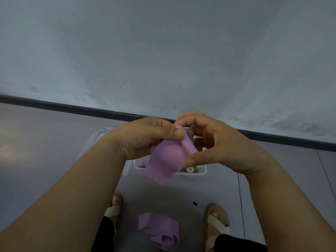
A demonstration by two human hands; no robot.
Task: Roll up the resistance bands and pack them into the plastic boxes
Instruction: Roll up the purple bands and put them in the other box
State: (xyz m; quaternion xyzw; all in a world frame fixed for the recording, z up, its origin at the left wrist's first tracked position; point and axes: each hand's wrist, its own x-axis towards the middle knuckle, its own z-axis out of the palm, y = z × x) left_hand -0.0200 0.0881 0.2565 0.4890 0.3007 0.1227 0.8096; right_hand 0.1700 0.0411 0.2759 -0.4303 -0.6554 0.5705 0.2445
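Unreadable white print (pixel 158 181) on purple band (pixel 160 166)

Bare indoor room; its exact kind cannot be determined. At 12 o'clock a plain, scuffed pale wall (pixel 163 42) meets a grey sheet floor (pixel 36 142) along a dark skirting board (pixel 72 107) running from 9 toward 3 o'clock. Straight floor seams (pixel 239 200) lie at 4 o'clock. I stand in open sandals (pixel 217 222); a clear plastic box (pixel 203 171) sits directly on the floor.

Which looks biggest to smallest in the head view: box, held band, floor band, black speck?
1. box, partly hidden
2. held band and floor band: alike, and the held one is nearer, so unranked
3. black speck, smallest
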